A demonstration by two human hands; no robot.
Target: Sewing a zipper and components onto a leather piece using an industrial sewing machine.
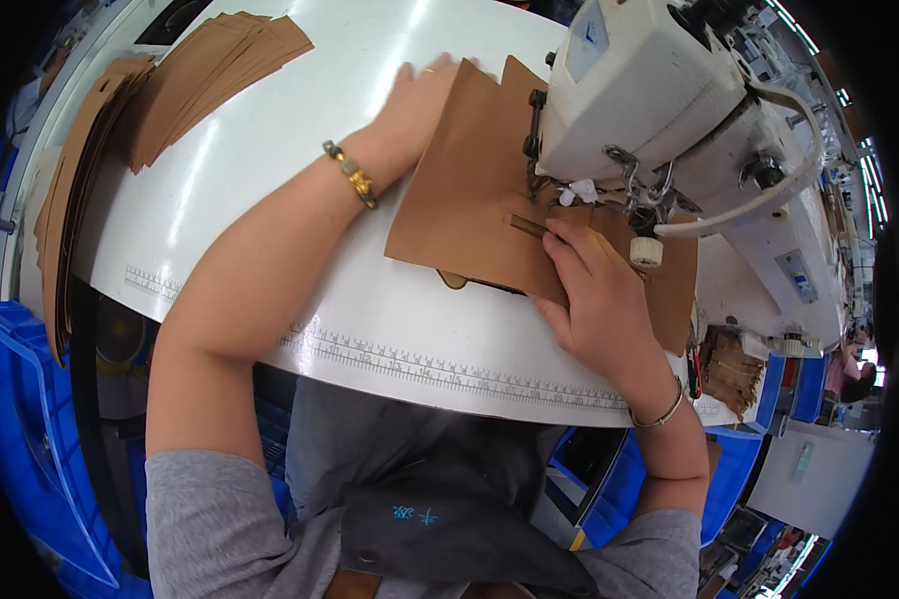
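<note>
The panel (459,200) is brown, the table (370,299) white, the sleeves (215,509) grey.

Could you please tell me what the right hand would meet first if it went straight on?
Probably the presser foot of the sewing machine, just past the narrow brown strip at the right hand, though depth is unclear.

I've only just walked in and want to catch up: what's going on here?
A person sits at a white table with a brown sheet under the head of a sewing machine. Their right hand is on the sheet, fingertips at a narrow brown strip near the needle area. Their left hand is at the sheet's left edge, fingertips partly hidden. More brown pieces lie fanned out at the table's far left.
</note>
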